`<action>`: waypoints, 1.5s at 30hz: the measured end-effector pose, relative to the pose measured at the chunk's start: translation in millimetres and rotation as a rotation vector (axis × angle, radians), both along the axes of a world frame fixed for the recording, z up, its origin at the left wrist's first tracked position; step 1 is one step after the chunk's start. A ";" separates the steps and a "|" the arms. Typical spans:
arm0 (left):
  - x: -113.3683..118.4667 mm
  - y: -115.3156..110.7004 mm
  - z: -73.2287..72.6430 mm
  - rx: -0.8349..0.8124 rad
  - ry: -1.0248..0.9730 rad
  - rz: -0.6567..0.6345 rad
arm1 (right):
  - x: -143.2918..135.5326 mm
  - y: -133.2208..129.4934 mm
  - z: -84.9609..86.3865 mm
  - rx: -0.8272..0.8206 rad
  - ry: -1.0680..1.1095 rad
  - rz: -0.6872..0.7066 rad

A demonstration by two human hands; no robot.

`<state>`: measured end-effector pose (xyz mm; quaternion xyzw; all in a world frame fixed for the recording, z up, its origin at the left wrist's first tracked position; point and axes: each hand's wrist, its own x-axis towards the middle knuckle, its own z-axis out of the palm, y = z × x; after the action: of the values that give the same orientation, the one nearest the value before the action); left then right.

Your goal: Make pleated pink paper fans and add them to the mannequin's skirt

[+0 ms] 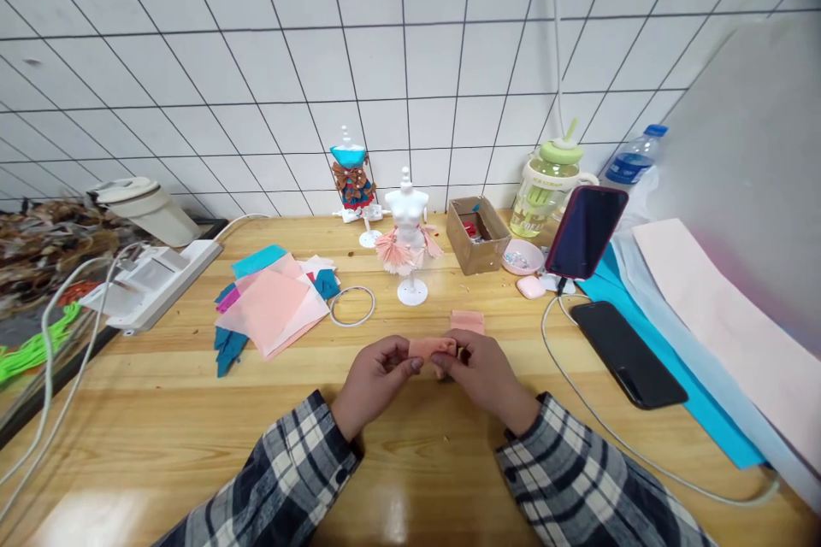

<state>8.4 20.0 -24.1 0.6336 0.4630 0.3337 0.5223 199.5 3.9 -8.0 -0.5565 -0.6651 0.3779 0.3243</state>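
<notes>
Peach is the colour of the small strip [423, 349] that both hands hold over the wooden tabletop [410, 461]. The left hand [374, 380] pinches one end with thumb and finger. The right hand [487, 372] pinches the other end, which looks bunched up. Another peach piece [467, 322] lies just past the right hand. Farther back stands a little white doll body [406, 209] with peach frills [396, 251] around its hips. Behind it, to the left, is a dressed doll body [352, 179]. A brown box [478, 246] sits to the right.
</notes>
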 end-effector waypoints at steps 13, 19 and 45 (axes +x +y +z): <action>1.4 10.5 0.5 -0.123 -0.170 0.114 | 16.6 8.6 -18.0 0.183 0.125 -0.077; -4.1 5.9 3.8 -0.198 -0.457 0.036 | 6.3 -3.7 -10.8 0.256 0.117 0.071; -15.2 1.0 24.2 0.048 0.136 -0.153 | 11.0 3.7 -25.8 0.060 0.327 0.004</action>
<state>-6.8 21.0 0.1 0.7007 0.4396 0.2600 0.4981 210.4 7.6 -33.8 -0.4763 -0.6157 0.4441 0.4436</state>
